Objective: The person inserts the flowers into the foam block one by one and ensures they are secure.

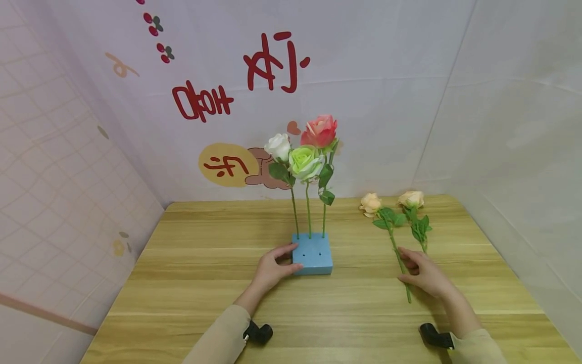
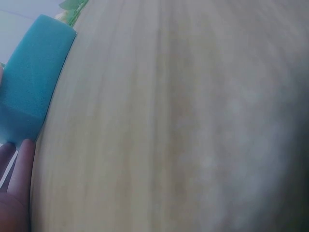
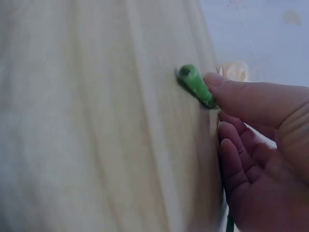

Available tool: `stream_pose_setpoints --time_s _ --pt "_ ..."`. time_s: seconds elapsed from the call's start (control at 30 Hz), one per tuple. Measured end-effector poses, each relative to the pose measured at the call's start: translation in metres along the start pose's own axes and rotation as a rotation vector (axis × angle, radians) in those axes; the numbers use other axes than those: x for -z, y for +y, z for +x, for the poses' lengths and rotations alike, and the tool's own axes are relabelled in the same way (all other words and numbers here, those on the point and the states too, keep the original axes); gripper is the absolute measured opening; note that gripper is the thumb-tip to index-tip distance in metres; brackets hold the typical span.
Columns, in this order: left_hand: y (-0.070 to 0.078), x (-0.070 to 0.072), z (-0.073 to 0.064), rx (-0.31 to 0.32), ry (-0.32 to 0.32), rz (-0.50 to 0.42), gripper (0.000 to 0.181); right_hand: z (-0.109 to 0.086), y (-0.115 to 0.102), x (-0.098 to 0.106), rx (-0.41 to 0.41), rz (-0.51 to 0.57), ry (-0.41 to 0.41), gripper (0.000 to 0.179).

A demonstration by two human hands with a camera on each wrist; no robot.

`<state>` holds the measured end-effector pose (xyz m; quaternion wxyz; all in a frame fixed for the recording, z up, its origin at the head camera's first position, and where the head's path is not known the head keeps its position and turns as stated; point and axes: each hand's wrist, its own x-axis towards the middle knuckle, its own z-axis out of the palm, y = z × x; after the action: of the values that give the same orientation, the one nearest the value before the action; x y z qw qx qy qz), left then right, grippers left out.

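Note:
My left hand point(image 1: 269, 272) holds the left side of a light blue foam block point(image 1: 313, 247), thumb near the front edge and fingers further back. Three artificial roses stand upright in the block's back row: a white rose point(image 1: 278, 146), a green rose point(image 1: 306, 163) and a pink rose point(image 1: 321, 131). Two small holes show in front of them. Over on the right, my right hand point(image 1: 425, 274) pinches the stem of a peach rose point(image 1: 371, 203) between thumb and fingers. That stem's cut green end point(image 3: 195, 86) sticks out past the thumb in the right wrist view.
A second peach rose point(image 1: 411, 199) lies just right of the first, its lower stem behind my right hand. The wooden table point(image 1: 218, 237) ends at a white printed cloth point(image 1: 377, 91) at the back. Black wrist cameras point(image 1: 259, 333) sit by both sleeves.

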<state>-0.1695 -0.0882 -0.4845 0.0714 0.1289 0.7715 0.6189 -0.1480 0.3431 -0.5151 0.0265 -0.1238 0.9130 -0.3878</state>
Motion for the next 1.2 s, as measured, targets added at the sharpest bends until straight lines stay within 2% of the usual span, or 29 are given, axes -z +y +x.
stream_pose_setpoints --time_s 0.37,0.7,0.97,1.2 --pt "0.0 -0.001 0.0 0.001 0.006 0.008 0.057 -0.002 -0.006 0.0 0.003 0.001 -0.008 0.061" --pt "0.002 0.0 0.0 -0.002 0.007 0.019 0.057 -0.002 -0.004 -0.002 0.009 -0.054 0.053 0.058" --pt "0.002 -0.001 -0.002 -0.002 0.008 0.024 0.056 -0.005 -0.011 -0.002 -0.073 -0.068 0.043 0.06" --pt "0.001 0.0 -0.002 -0.001 0.008 0.03 0.056 -0.004 -0.018 0.0 -0.117 -0.08 0.042 0.053"
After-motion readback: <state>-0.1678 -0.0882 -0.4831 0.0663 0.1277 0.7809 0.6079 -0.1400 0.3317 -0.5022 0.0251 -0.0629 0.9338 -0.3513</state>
